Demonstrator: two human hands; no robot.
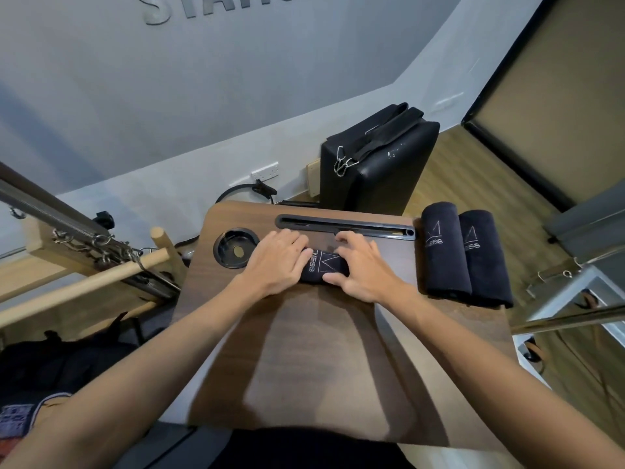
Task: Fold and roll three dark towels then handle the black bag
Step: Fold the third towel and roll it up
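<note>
Head view: left hand [278, 260] and right hand [362, 268] press third rolled towel [324, 267] mid-frame on counter [324, 350], grip flat, unclenched. Soft, light, springy; hold ends. Two finished rolls [445, 253] right; black bag [378, 157] upper centre.

I'm in a pilates or fitness studio. A reformer's springs [77, 228] and wooden bar [84, 282] stand beside me, a padded black box [382, 164] rests ahead, and big letters [162, 8] mark the grey wall.
</note>
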